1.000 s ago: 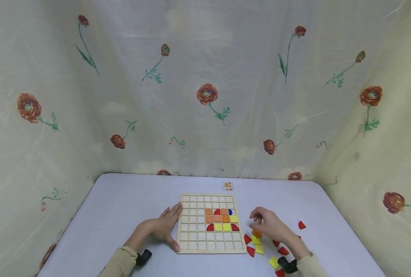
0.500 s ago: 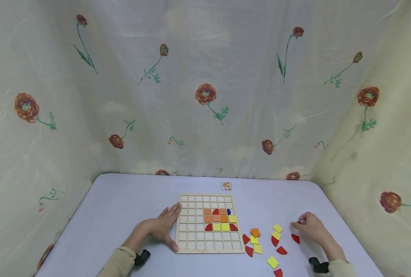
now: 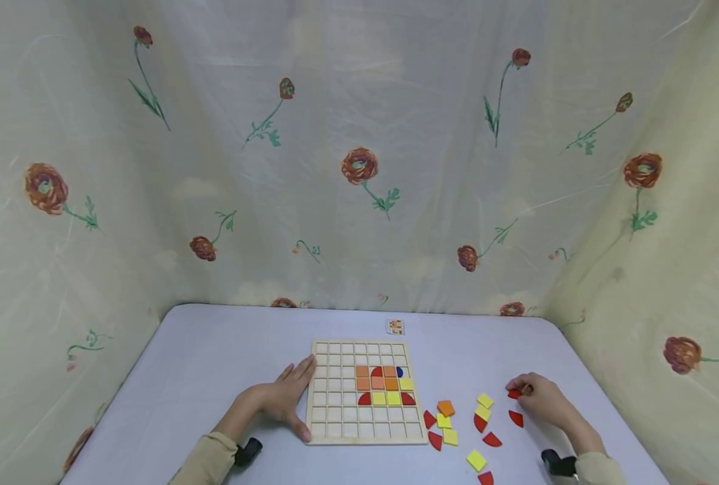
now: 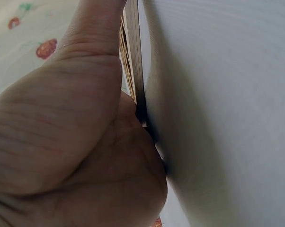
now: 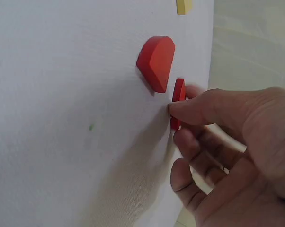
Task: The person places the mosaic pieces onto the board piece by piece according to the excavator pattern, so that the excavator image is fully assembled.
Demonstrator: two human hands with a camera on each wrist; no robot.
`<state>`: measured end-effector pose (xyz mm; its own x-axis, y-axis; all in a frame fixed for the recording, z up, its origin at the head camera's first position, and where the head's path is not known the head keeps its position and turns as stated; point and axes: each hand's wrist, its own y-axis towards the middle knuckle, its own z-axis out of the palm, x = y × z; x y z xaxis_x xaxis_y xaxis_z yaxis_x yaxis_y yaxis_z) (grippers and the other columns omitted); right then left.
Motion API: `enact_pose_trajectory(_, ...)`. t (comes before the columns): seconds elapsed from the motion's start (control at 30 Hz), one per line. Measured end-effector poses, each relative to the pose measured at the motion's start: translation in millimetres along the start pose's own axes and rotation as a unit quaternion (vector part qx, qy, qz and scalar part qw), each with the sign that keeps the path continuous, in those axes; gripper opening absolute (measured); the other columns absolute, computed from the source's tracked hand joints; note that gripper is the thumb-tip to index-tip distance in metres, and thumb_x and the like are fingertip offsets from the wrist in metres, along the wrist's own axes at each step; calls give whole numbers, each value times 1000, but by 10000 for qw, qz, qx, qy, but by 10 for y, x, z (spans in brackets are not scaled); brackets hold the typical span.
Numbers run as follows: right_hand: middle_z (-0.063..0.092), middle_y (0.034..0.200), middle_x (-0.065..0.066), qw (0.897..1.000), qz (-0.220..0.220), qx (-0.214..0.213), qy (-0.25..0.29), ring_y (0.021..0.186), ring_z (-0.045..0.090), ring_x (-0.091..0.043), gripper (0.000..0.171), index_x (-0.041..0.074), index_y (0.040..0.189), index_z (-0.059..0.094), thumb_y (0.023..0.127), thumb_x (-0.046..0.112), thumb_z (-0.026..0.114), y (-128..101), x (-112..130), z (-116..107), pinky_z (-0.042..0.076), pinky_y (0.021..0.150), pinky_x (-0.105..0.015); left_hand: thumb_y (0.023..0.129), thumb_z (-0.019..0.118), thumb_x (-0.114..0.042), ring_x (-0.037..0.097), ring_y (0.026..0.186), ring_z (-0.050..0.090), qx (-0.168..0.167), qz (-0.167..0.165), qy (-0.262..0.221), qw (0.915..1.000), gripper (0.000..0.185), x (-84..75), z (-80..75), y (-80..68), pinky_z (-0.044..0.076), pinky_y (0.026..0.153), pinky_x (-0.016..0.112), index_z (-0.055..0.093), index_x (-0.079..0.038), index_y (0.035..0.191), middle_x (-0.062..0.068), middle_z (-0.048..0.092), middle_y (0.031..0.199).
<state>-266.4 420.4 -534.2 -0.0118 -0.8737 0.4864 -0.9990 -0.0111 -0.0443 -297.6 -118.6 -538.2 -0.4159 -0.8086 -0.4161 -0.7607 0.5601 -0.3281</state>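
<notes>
R hand (image 3: pixel 538 399) is pinching a small red piece (image 3: pixel 514 393) near the right edge of the counter (image 3: pixel 214 364), thumb and forefinger closing on its thin sides. In the wrist view the red piece (image 5: pixel 178 103) is tipping up on edge between the fingertips (image 5: pixel 180 111), w/ a second red quarter-round piece (image 5: pixel 155 62) lying flat just beside it, not touching so far as I can tell.

L hand (image 3: pixel 283 397) is lying flat w/ fingers straight, pressing against the left edge of the wooden grid board (image 3: pixel 335 431) mid-counter, thumb running along the board's near-left corner. The wrist view shows the palm (image 4: pixel 81 156) butting up to the board's edge (image 4: pixel 133 56).

Board is carrying a partial pattern: orange squares, yellow squares, red rounded bits and one blue bit, all seated in cells right of centre. Loose yellow, orange and red pieces (image 3: pixel 450 421) are sitting scattered btwn the board and the R hand. A small card (image 3: pixel 395 327) is lying past the board's far edge.

Handling, as a judgement: the piece looks light, stiff, thin and fairly smooth, prob. wood or plastic, so it's apt to slip or flip if squeezed on the curved side. Best hold is likely across the two straight edges, lightly; not fragile.
</notes>
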Motion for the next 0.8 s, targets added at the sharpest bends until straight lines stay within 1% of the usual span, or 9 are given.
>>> enact_pose_trajectory(0.07, 65, 91, -6, 9999, -93, 101, 87, 80, 53, -18, 25, 1, 102, 68, 78, -6, 62, 17, 33, 10, 48, 67, -30, 55, 80, -68, 26, 151, -4, -2, 5, -27, 10000, 145, -3, -5, -6, 2, 124, 45, -2, -3, 154, 14, -7, 163)
enact_pose_trajectory(0.13, 65, 92, -6, 9998, 32, 113, 174, 82, 55, -18, 24, -2, 105, 65, 80, -2, 65, 24, 51, 15, 50, 68, -30, 55, 80, -68, 26, 151, -4, 10, -5, -44, 10000, 145, -3, -8, -6, 2, 124, 45, -3, -3, 154, 14, -7, 163)
enact_pose_trajectory(0.2, 64, 90, -7, 9995, 237, 80, 173, 80, 55, -19, 28, -4, 106, 62, 83, 9, 70, 21, 47, 19, 50, 66, -29, 55, 80, -68, 26, 151, -4, 7, -29, -54, 10000, 145, -6, -11, -3, 2, 124, 45, -2, -3, 154, 14, -7, 163)
enact_pose_trajectory(0.3, 61, 85, -8, 9985, 544, 7, 105, 77, 53, -19, 40, -5, 101, 59, 83, 27, 75, 8, 39, 25, 47, 63, -28, 54, 80, -69, 25, 151, -4, 16, -64, -57, 10000, 145, -7, -13, 4, 2, 124, 44, -2, -4, 155, 13, -7, 163)
enact_pose_trajectory(0.37, 60, 81, -6, 9982, 594, -69, -21, 74, 52, -18, 42, -3, 96, 59, 82, 32, 76, -5, 41, 33, 44, 61, -27, 54, 80, -68, 25, 151, -4, 16, -53, -56, 10000, 145, -7, -14, 3, 2, 124, 45, -2, -4, 155, 13, -6, 163)
enact_pose_trajectory(0.53, 58, 76, -5, 9980, 595, -151, -113, 70, 50, -17, 33, -1, 90, 59, 81, 27, 76, -22, 84, 45, 42, 58, -26, 54, 80, -68, 25, 151, -4, 34, -4, -77, 10000, 145, 14, -4, 6, 2, 124, 44, -2, -4, 155, 13, -6, 163)
enact_pose_trajectory(0.7, 57, 75, -4, 9976, 660, -138, -184, 68, 50, -17, 31, 0, 89, 60, 82, 26, 76, -15, 113, 58, 42, 57, -26, 55, 80, -68, 26, 151, -4, 39, 40, -98, 9999, 144, 31, 5, 6, 2, 124, 45, -2, -3, 154, 14, -7, 163)
enact_pose_trajectory(0.8, 57, 73, -4, 9980, 589, -181, -167, 66, 50, -16, 30, 1, 88, 61, 81, 26, 76, -33, 186, 75, 42, 55, -25, 55, 80, -67, 26, 151, -4, 32, 69, -108, 9999, 144, 27, 6, 0, 2, 124, 45, -2, -3, 154, 14, -6, 163)
